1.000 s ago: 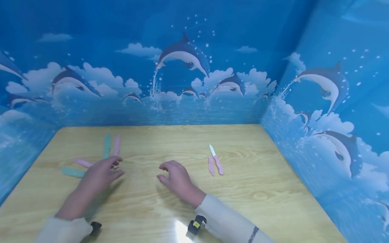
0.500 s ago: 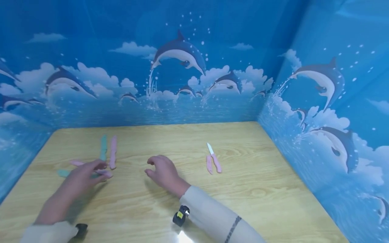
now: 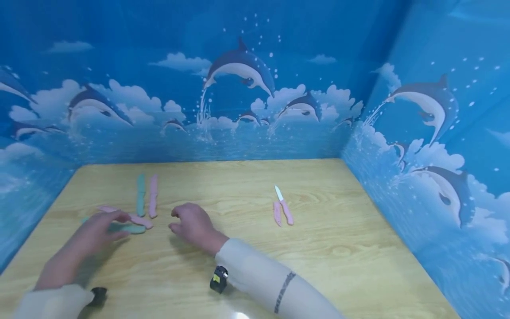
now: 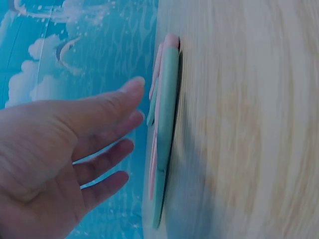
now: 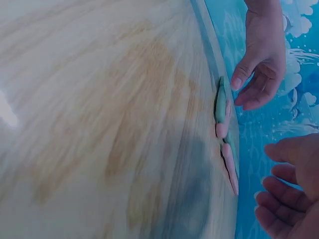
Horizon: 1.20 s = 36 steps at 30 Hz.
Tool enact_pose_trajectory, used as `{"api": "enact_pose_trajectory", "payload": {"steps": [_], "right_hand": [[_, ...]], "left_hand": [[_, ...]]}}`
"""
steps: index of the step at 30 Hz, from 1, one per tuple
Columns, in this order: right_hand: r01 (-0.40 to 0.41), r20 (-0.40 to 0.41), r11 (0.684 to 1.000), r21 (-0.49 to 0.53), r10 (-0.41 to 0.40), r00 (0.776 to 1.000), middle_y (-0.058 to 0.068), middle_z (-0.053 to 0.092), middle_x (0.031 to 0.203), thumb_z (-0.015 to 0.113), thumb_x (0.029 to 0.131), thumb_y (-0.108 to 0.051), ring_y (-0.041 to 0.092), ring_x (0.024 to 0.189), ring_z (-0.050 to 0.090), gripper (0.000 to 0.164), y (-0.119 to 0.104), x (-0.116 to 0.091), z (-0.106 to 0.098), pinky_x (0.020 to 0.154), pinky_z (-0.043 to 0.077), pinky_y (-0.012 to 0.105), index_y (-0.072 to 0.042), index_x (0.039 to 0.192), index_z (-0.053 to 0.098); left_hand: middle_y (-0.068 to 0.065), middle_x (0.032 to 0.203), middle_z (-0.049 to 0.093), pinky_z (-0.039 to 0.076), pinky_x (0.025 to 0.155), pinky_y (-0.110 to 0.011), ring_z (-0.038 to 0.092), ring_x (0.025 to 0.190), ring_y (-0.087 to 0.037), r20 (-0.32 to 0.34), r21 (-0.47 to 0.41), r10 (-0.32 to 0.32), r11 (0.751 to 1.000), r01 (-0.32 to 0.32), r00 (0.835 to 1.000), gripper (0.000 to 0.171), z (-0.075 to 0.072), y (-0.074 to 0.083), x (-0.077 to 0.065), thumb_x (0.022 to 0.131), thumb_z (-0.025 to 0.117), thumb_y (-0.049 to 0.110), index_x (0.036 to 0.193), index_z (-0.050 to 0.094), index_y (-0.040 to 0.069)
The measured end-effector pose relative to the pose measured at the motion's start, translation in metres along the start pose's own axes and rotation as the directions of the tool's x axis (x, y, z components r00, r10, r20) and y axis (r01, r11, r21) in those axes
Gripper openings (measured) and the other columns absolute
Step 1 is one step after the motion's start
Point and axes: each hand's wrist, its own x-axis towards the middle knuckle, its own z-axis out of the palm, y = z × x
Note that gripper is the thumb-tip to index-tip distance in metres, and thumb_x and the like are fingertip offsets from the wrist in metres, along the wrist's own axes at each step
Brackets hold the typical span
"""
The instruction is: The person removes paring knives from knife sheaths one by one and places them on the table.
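Note:
My left hand [image 3: 93, 230] hovers over two sheathed knives at the left, a green knife [image 3: 135, 229] nearest me and a pink knife [image 3: 142, 221] just behind it. In the left wrist view the fingers are spread and apart from the green knife [image 4: 169, 99], holding nothing. Behind these, a second green knife [image 3: 141, 195] and a second pink knife [image 3: 153, 195] lie side by side, pointing away from me. To their right, my right hand [image 3: 194, 225] hangs above the table with loosely bent fingers and nothing in them; the right wrist view also shows it holding nothing [image 5: 294, 191].
Further right on the wooden table [image 3: 342, 266] lies a small pink-handled knife [image 3: 284, 207] with a bare white blade, beside its pink sheath [image 3: 277, 213]. A dolphin-printed blue backdrop [image 3: 223, 141] borders the table at the back and sides.
My left hand has drawn back to the left and toward me, uncovering the handles of the front pink and green knives. My right hand has moved left. The knives at the right lie as before.

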Motion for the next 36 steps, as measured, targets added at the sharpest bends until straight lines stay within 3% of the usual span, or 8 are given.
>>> {"api": "enact_pose_trajectory", "payload": {"steps": [10,15,23,26,31,36], "right_hand": [[0.049,0.007,0.997,-0.062,-0.049,0.999,-0.009,0.07,0.092,0.072,0.083,-0.033,0.0,0.078,0.056,0.024,-0.023,0.0,0.02,0.071,0.045,0.007,-0.018,0.101,0.07],[0.09,0.0,0.993,-0.08,-0.09,0.996,-0.013,0.07,0.098,0.071,0.084,-0.034,-0.003,0.085,0.056,0.025,-0.032,0.001,0.025,0.079,0.043,0.005,-0.021,0.105,0.069],[0.065,0.026,0.996,-0.067,-0.064,0.998,-0.013,0.068,0.096,0.071,0.084,-0.032,-0.002,0.085,0.055,0.022,-0.036,0.011,0.029,0.079,0.044,0.008,-0.021,0.103,0.068],[0.037,0.043,0.997,-0.072,-0.034,0.998,-0.014,0.065,0.092,0.072,0.083,-0.033,-0.002,0.079,0.052,0.022,-0.036,0.013,0.035,0.071,0.043,0.008,-0.022,0.102,0.068],[0.063,0.051,0.988,-0.143,-0.056,0.997,-0.016,0.062,0.088,0.072,0.082,-0.038,-0.004,0.073,0.047,0.023,-0.043,0.014,0.042,0.066,0.04,0.007,-0.025,0.1,0.068],[0.064,0.021,0.977,-0.205,-0.061,0.998,-0.017,0.059,0.083,0.069,0.084,-0.041,-0.003,0.07,0.043,0.019,-0.042,0.016,0.044,0.066,0.038,0.008,-0.026,0.095,0.067]], "left_hand": [[-0.029,0.091,0.067,0.047,0.072,-0.064,0.06,0.084,-0.048,-0.111,0.019,0.089,0.996,-0.087,0.99,0.035,0.002,-0.027,-0.014,0.069,0.078,0.002,0.097,0.062,-0.009],[-0.027,0.091,0.068,0.047,0.072,-0.063,0.06,0.084,-0.046,-0.092,0.018,0.072,0.997,-0.07,0.993,0.031,0.001,-0.035,-0.02,0.071,0.077,0.002,0.097,0.063,-0.008],[-0.029,0.094,0.067,0.044,0.074,-0.063,0.058,0.087,-0.048,-0.118,0.008,0.063,0.998,-0.063,0.991,0.03,0.005,-0.041,-0.017,0.072,0.076,0.001,0.098,0.063,-0.007],[-0.025,0.093,0.068,0.045,0.073,-0.062,0.06,0.085,-0.042,-0.133,0.006,0.085,0.996,-0.085,0.987,0.029,0.011,-0.042,-0.013,0.071,0.076,0.001,0.097,0.065,-0.003],[-0.016,0.089,0.069,0.048,0.071,-0.055,0.061,0.081,-0.027,-0.148,0.05,0.121,0.992,-0.114,0.982,0.029,0.012,-0.044,-0.013,0.067,0.08,0.004,0.093,0.067,0.004],[-0.009,0.085,0.069,0.05,0.067,-0.037,0.06,0.078,-0.015,-0.196,0.112,0.189,0.979,-0.17,0.962,0.031,0.012,-0.048,-0.012,0.062,0.082,0.005,0.09,0.068,0.007]]}}
